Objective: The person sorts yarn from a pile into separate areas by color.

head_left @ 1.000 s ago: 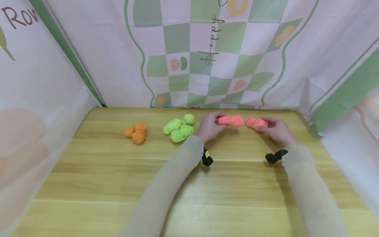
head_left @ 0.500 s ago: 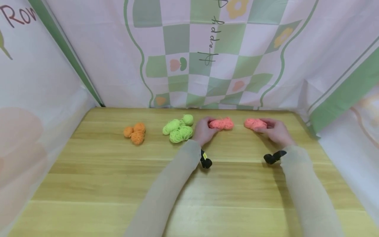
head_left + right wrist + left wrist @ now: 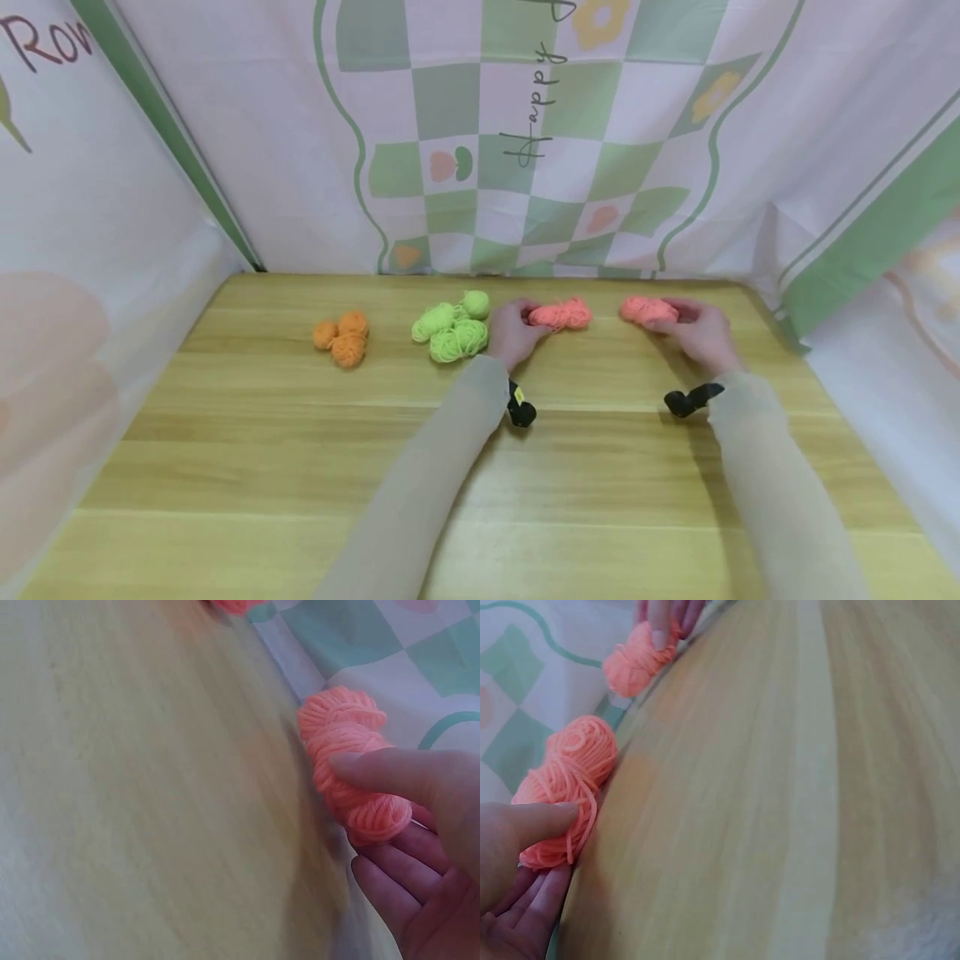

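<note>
My left hand grips one end of a coral-pink yarn skein, which looks pinched in its middle. In the left wrist view the thumb lies over that skein and the fingers pass beneath it. To the right, my right hand holds a second coral skein between thumb and fingers. Its thumb presses on the wound strands of this skein in the right wrist view. A gap of table separates the two skeins. Whether either one touches the table, I cannot tell.
Lime-green yarn balls sit close by my left hand. Farther left lies a cluster of orange yarn balls. Behind the wooden table hangs a patterned cloth, with more cloth at both sides.
The left hand has moved left and slightly nearer with its skein, widening the gap between the two skeins. The right hand has stayed nearly in place. Little differs over the last half second.
</note>
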A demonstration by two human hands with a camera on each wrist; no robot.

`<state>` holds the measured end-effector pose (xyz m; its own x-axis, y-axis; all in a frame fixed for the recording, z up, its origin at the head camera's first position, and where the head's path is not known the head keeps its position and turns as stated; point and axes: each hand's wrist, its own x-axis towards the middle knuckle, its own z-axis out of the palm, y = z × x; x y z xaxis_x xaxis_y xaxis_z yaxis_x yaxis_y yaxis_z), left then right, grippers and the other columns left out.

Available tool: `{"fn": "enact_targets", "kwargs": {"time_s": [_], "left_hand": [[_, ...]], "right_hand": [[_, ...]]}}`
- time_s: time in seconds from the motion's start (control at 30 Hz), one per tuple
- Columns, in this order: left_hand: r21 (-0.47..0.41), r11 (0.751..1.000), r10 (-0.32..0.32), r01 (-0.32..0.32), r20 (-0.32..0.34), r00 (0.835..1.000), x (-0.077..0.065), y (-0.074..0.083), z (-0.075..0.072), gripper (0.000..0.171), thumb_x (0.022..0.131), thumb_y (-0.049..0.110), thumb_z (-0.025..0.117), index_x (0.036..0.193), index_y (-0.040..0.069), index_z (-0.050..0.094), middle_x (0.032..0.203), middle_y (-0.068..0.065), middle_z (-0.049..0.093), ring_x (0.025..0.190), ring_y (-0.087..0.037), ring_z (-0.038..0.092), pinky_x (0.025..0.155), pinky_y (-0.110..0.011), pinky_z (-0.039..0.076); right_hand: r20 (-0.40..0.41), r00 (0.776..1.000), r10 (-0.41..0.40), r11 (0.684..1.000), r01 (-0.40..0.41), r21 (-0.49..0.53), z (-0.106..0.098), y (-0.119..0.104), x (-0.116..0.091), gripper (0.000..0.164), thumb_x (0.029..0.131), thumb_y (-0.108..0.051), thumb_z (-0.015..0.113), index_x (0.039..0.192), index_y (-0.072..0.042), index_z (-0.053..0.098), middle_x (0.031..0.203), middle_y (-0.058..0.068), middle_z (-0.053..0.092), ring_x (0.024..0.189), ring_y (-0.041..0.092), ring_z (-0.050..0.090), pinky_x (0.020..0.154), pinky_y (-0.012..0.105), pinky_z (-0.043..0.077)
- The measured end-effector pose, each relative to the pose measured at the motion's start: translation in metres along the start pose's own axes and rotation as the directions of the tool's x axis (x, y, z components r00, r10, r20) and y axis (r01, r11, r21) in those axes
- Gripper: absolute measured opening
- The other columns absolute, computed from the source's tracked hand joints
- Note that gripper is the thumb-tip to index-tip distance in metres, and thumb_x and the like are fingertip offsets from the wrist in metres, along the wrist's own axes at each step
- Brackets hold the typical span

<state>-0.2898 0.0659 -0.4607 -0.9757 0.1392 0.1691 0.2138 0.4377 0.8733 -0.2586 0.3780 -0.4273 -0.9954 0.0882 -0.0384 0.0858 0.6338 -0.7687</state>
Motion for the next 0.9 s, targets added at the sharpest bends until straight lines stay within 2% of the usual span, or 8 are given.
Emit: {"fn": "enact_targets", "kwargs": {"time_s": [0.23,0.4,0.57,0.67,0.8,0.9], "left_hand": [[-0.016,1.0,-0.001,0.001,0.003,1.0,0.0,0.002,-0.001,0.03,0.084,0.011,0.086,0.111,0.004,0.074,0.097,-0.005,0.072,0.084,-0.012,0.062,0.076,-0.02,0.051],[-0.016,1.0,0.004,-0.004,0.0,1.0,-0.002,0.0,0.001,0.03,0.083,0.01,0.086,0.11,0.004,0.074,0.097,-0.004,0.072,0.085,-0.012,0.062,0.076,-0.02,0.051],[-0.014,1.0,-0.005,0.005,-0.002,1.0,-0.002,-0.002,0.001,0.031,0.083,0.011,0.086,0.111,0.004,0.074,0.097,-0.003,0.071,0.084,-0.012,0.062,0.076,-0.02,0.052],[-0.014,1.0,-0.002,0.002,-0.001,1.0,-0.002,-0.001,0.0,0.032,0.083,0.011,0.086,0.111,0.004,0.074,0.098,-0.004,0.072,0.085,-0.012,0.063,0.077,-0.021,0.052],[-0.017,1.0,0.005,-0.005,0.002,1.0,-0.001,-0.001,0.001,0.032,0.083,0.01,0.086,0.112,0.003,0.074,0.099,-0.005,0.072,0.086,-0.013,0.063,0.077,-0.021,0.052],[-0.01,1.0,0.008,-0.008,0.0,1.0,0.0,-0.001,0.001,0.032,0.083,0.01,0.086,0.112,0.003,0.074,0.099,-0.005,0.072,0.086,-0.013,0.063,0.077,-0.02,0.052]], "right_hand": [[-0.03,1.0,0.001,0.999,0.0,0.05,-0.004,-0.012,-0.007,0.073,0.092,-0.039,0.076,0.15,-0.005,0.048,0.139,0.02,0.056,0.121,0.026,0.053,0.09,0.02,0.048],[-0.095,0.994,-0.057,0.998,0.059,0.022,-0.009,-0.02,-0.011,0.067,0.092,-0.038,0.077,0.146,-0.006,0.054,0.132,0.019,0.062,0.105,0.007,0.059,0.081,0.012,0.047],[-0.17,0.976,-0.138,0.988,0.146,0.041,-0.016,-0.029,-0.012,0.061,0.09,-0.029,0.081,0.14,-0.001,0.059,0.12,0.006,0.068,0.092,-0.008,0.06,0.077,0.009,0.05],[-0.184,0.974,-0.128,0.988,0.141,0.059,-0.022,-0.038,-0.016,0.064,0.089,-0.03,0.082,0.142,-0.002,0.058,0.125,0.009,0.067,0.094,-0.007,0.06,0.078,0.009,0.05],[-0.159,0.984,-0.082,0.994,0.092,0.055,-0.028,-0.052,-0.023,0.073,0.088,-0.04,0.08,0.147,-0.007,0.053,0.139,0.021,0.058,0.108,0.003,0.061,0.081,0.009,0.049],[-0.146,0.986,-0.084,0.995,0.091,0.044,-0.031,-0.061,-0.028,0.075,0.087,-0.043,0.08,0.148,-0.009,0.052,0.142,0.02,0.056,0.116,0.009,0.061,0.083,0.009,0.049]]}}
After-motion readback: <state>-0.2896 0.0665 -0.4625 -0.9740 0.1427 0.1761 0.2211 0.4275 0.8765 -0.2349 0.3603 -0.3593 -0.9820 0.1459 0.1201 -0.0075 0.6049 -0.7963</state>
